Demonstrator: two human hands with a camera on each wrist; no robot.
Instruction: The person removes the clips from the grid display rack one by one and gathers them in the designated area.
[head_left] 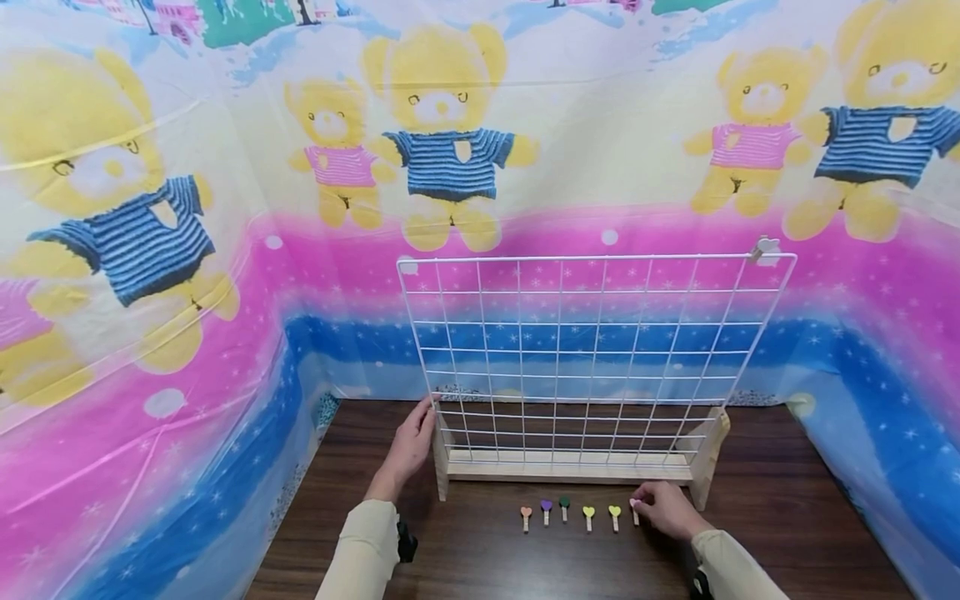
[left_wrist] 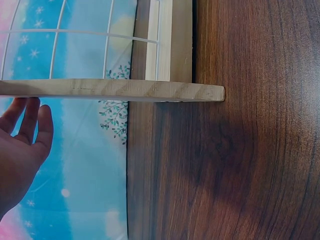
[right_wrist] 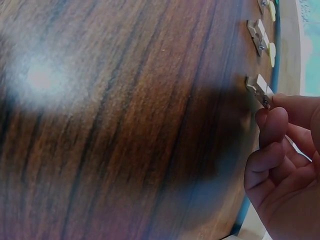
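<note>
A white wire grid [head_left: 592,333] stands upright in a wooden stand [head_left: 570,472]. My left hand [head_left: 408,442] is at the grid's left edge; in the left wrist view its fingertips touch the outer side of the wooden upright [left_wrist: 150,90], with the fingers fairly straight. Thumb and forefinger of my right hand [head_left: 671,508] pinch a small wooden clothespin [right_wrist: 260,91] with a pale pink heart, at the right end of a row on the table. Beside it in the row are two yellow-heart clothespins, one of them the nearer yellow-heart clothespin [head_left: 615,517].
Farther left in the row lie a green-heart clothespin [head_left: 565,508], a purple-heart clothespin [head_left: 546,512] and an orange-heart clothespin [head_left: 526,518]. A white-topped clothespin [head_left: 763,248] is clipped at the grid's top right corner. Bear-printed cloth [head_left: 600,167] surrounds the dark wooden table [head_left: 480,558].
</note>
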